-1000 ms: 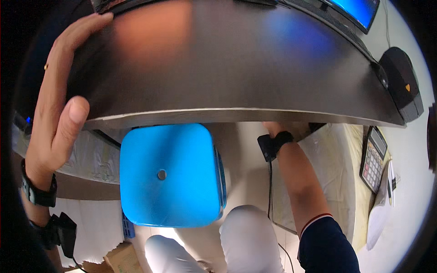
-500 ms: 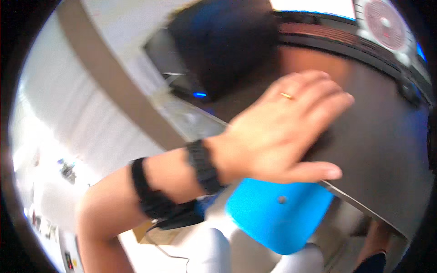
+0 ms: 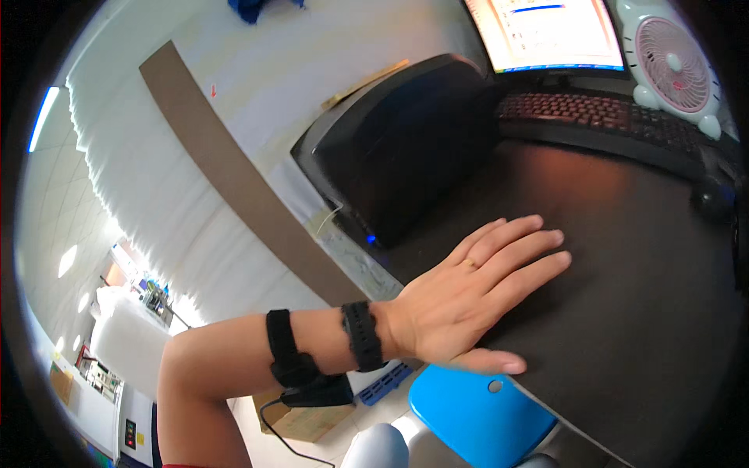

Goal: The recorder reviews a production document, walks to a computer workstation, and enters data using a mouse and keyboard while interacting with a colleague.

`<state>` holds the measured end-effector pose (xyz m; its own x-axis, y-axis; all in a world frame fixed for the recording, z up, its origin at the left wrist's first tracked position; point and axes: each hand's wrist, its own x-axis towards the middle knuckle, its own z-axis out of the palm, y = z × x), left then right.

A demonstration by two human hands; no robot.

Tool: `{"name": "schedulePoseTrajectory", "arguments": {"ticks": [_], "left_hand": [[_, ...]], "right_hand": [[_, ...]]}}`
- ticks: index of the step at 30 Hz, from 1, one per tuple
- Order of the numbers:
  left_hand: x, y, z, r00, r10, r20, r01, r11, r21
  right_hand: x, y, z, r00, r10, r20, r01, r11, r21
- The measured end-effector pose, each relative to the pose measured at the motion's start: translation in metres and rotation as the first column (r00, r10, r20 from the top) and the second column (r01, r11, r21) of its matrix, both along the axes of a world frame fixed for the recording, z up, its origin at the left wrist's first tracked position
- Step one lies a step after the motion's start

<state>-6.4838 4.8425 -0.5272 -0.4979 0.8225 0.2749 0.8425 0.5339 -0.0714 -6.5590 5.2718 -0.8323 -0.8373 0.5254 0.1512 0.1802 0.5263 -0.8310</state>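
Dark desk (image 3: 624, 312) carries the left hand (image 3: 468, 300), fingers spread flat near its edge above a blue stool (image 3: 476, 417); the right hand is out of view. Leaning harder could make the palm slip off. A brown cardboard box (image 3: 300, 421) sits on the floor below.

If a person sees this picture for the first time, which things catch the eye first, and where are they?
In the middle, the left hand lies flat with spread fingers on the dark desk. Below it, a bright blue stool shows at the desk's edge. At the top right, a lit monitor and a small pink fan stand behind a dark keyboard.
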Motion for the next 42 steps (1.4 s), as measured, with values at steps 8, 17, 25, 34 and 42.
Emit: {"name": "schedulePoseTrajectory", "arguments": {"ticks": [8, 17, 25, 34, 42], "left_hand": [[0.005, 0.002, 0.000, 0.997, 0.018, 0.069, -0.017, 1.000, -0.006], [0.003, 0.004, 0.002, 0.998, 0.006, 0.064, -0.006, 1.000, -0.013], [0.004, 0.004, 0.004, 0.999, 0.013, 0.040, -0.012, 0.999, -0.034], [0.004, 0.002, 0.003, 0.997, 0.015, 0.076, -0.015, 1.000, -0.004], [0.006, 0.003, 0.007, 0.997, 0.017, 0.071, -0.017, 1.000, 0.003]], "right_hand": [[0.001, -0.013, 0.012, 1.000, -0.007, -0.008, 0.006, 1.000, -0.002], [0.000, -0.021, 0.015, 1.000, -0.015, -0.020, 0.015, 1.000, -0.007], [-0.003, -0.031, 0.023, 0.999, -0.002, -0.035, 0.001, 1.000, -0.011], [-0.005, -0.035, 0.026, 0.999, -0.008, -0.032, 0.007, 1.000, -0.023], [-0.006, -0.041, 0.025, 0.999, -0.023, -0.039, 0.022, 0.999, -0.035]]}}
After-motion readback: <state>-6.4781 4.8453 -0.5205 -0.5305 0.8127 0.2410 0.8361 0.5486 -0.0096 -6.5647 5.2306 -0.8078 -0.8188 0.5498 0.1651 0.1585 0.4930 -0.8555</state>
